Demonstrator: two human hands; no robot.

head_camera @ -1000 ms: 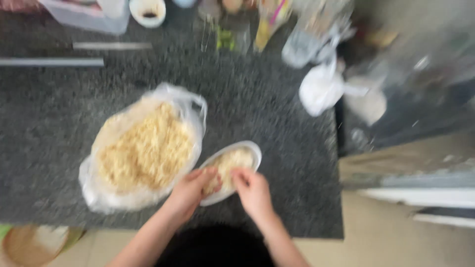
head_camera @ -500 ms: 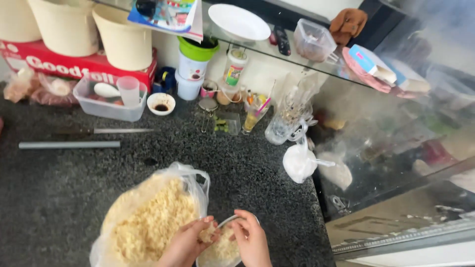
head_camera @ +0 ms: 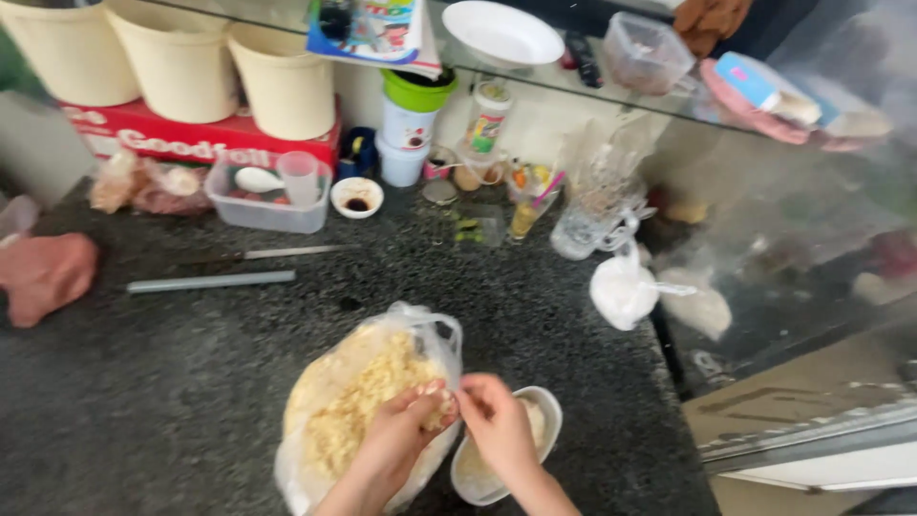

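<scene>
Left hand [head_camera: 396,435] pinching yellow crumbly food over clear plastic bag [head_camera: 358,411] at 6 o'clock on dark speckled table [head_camera: 143,382], right hand [head_camera: 497,425] fingers curled, grip indiscernible, above small white oval dish [head_camera: 549,411] at its 3 o'clock.

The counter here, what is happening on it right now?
A person works at a dark speckled counter. The left hand reaches into an open clear plastic bag full of pale yellow crumbly food. The right hand is over a small white oval dish beside the bag, which already holds some of the same food. The fingertips of both hands meet between bag and dish. Farther back lie a knife and a grey rod.
</scene>
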